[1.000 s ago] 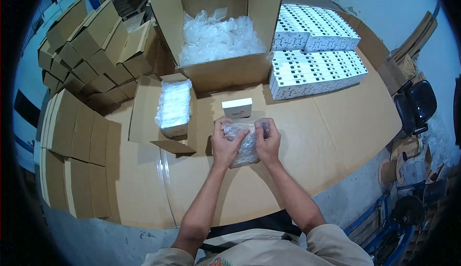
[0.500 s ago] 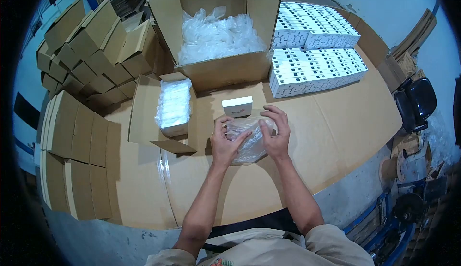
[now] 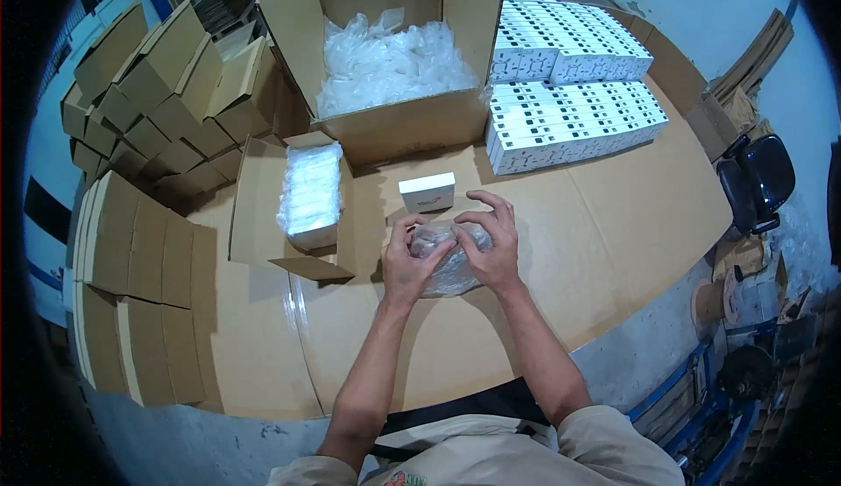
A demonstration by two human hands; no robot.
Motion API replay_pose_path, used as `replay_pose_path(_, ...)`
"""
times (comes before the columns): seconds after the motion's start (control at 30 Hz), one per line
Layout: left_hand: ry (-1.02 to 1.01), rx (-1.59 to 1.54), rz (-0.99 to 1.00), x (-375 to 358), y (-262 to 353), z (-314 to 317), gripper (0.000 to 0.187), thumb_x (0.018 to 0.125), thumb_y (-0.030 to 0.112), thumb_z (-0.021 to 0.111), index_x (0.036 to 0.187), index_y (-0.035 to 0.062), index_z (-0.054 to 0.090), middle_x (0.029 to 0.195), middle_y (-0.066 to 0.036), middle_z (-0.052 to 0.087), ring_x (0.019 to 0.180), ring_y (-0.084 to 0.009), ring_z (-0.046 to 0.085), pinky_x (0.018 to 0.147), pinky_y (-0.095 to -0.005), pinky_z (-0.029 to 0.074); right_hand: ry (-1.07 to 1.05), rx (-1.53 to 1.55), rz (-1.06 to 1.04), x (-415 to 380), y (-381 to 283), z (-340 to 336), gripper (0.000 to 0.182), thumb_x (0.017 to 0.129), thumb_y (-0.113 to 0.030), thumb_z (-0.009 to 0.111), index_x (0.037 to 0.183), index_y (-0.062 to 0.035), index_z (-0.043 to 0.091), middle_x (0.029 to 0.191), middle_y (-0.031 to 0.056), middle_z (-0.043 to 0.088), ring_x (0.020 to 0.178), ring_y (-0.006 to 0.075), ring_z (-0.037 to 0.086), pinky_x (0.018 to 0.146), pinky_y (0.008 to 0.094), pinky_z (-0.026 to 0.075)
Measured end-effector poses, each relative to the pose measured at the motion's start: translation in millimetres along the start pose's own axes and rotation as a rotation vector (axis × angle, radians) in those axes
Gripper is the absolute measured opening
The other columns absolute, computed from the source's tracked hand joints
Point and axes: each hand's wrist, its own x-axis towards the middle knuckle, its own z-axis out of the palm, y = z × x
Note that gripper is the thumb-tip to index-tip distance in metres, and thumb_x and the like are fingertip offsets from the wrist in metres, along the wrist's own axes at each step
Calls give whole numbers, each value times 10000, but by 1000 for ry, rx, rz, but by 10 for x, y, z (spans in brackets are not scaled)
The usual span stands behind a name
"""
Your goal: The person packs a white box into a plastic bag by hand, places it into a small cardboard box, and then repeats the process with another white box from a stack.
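Just in front of me, my left hand (image 3: 406,262) and my right hand (image 3: 492,248) hold a clear plastic bag (image 3: 453,276) by its upper part. The two thumbs nearly meet over the crinkled film, and the fingers curl around the bag's far side. Some right fingers are raised. Part of the bag is hidden behind the hands. A small white box (image 3: 427,193) with a little print on its front stands just beyond the bag, untouched. To the left, an open carton (image 3: 342,223) holds a row of plastic-wrapped white boxes (image 3: 312,188).
Behind stands a large open carton (image 3: 399,131) full of clear bags (image 3: 394,65). Rows of white boxes (image 3: 574,127) are stacked at the back right. Brown cartons (image 3: 144,284) line the left side. A black chair (image 3: 760,184) stands beyond the table's right edge.
My right hand has moved left, toward my left hand, and the bag is bunched narrower between them. The view has shifted slightly; the small white box stays in place.
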Motion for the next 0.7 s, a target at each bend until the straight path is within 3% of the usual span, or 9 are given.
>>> replay_pose_path(0.17, -25, 68, -29, 6, 59, -30, 515, 816, 69, 874, 1192, 21, 525, 993, -163, 748, 908, -172, 735, 759, -283, 612, 8, 9, -13, -1, 9, 5, 167, 780, -46, 801, 937, -79, 753, 1287, 111, 636, 1238, 312, 544, 1055, 449, 423)
replay_pose_path(0.27, 35, 49, 37, 12, -38, -1, 517, 792, 160, 906, 1171, 44, 574, 928, -145, 763, 843, -194, 759, 714, -317, 605, 7, -4, -25, 9, 0, -1, 162, 777, -48, 802, 930, -79, 753, 1281, 110, 638, 1234, 313, 547, 1055, 449, 420)
replay_pose_path(0.37, 39, 51, 75, 17, -57, 5, 513, 794, 158, 902, 1170, 43, 573, 922, -145, 768, 843, -196, 759, 710, -316, 598, 4, -25, -66, 12, 11, -14, 170, 771, -46, 805, 929, -81, 754, 1280, 111, 638, 1230, 316, 548, 1051, 451, 421)
replay_pose_path(0.53, 21, 44, -136, 55, 56, -52, 493, 789, 130, 895, 1163, 58, 581, 916, -143, 776, 856, -186, 757, 704, -319, 583, -42, -71, -131, 4, -32, -42, 204, 746, -51, 820, 931, -95, 746, 1277, 90, 638, 1245, 316, 531, 1050, 461, 399)
replay_pose_path(0.7, -1, 137, -152, 90, -5, -95, 469, 788, 117, 884, 1154, 87, 592, 919, -137, 782, 840, -183, 756, 716, -326, 578, -92, -200, -223, -46, -14, -38, 229, 737, -84, 831, 936, -133, 729, 1232, 30, 654, 1250, 297, 522, 1032, 459, 375)
